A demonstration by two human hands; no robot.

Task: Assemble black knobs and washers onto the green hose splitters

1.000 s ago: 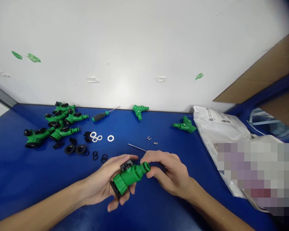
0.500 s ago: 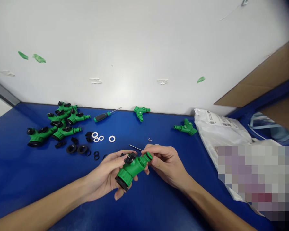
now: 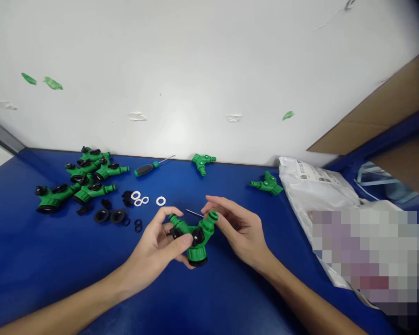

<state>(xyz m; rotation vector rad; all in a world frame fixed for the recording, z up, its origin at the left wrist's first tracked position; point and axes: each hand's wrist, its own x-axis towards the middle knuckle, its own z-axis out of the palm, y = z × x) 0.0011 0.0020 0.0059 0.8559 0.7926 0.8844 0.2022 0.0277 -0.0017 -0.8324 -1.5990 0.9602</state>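
Centre of the head view was taken by a green Y-splitter [image 3: 194, 232], held just above the blue table [image 3: 38, 260] with its two outlets pointing up and away and its black-rimmed collar pointing down toward the person. The left hand [image 3: 157, 249] gripped it from the left: the thumb [image 3: 181, 241] lay across the front of the body beside a black knob, the forefinger curled over the left outlet, and the other fingers were tucked behind, out of sight. The right hand [image 3: 239, 228] came in from the right, with its forefinger above and its thumb below the tip of the right outlet in a light pinch, while the remaining fingers were loosely spread and off the part. So the splitter sat between the two hands, carried mainly by the left. Just behind it a thin metal rod [image 3: 194, 213] lay on the table. Farther left were white washers [image 3: 160, 201], black rings [image 3: 108, 216] and a pile of assembled splitters [image 3: 80, 184]. A green-handled screwdriver [image 3: 148, 168] and two loose green bodies [image 3: 202, 162] [image 3: 268, 183] lay near the white wall [image 3: 195, 70]. A white plastic bag [image 3: 317, 186] rested at the right.
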